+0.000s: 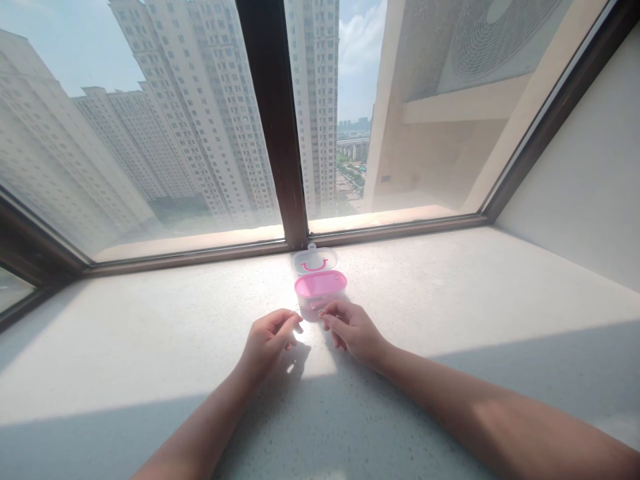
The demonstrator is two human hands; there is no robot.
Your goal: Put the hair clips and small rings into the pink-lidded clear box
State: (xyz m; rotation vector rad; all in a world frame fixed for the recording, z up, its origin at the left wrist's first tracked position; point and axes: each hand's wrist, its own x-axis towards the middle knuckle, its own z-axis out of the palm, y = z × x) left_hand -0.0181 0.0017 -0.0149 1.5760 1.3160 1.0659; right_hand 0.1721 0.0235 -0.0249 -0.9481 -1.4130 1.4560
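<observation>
Sunlight falls over the pale, speckled surface (150,320) ahead of you, which runs up to a window in a dark frame (270,120), with tower blocks (200,100) and a round outdoor fan grille (500,33) beyond the glass. Near the foot of the upright bar, at the middle of the far edge, your small box (320,285) stands on the surface, its lower wall see-through and its upper part pink. Its clear lid (315,259) is swung open toward the window, showing a curved pink handle (314,269). Any marking on the pink, near its right end, is too small and faint for you to read. Your left hand (273,340) and right hand (355,330) are just in front of the box, slightly apart, each with thumb and forefinger drawn close and the other fingers curled. Something tiny and pale seems to show at your right fingertips, but you cannot tell what it is, or whether either hand grips anything. Your far limit is the frame's bottom rail (400,227), close behind the lid; sideways, the surface stretches well past both hands, to the white wall (580,173) on your right and the angled side frame (40,253) on your left.
</observation>
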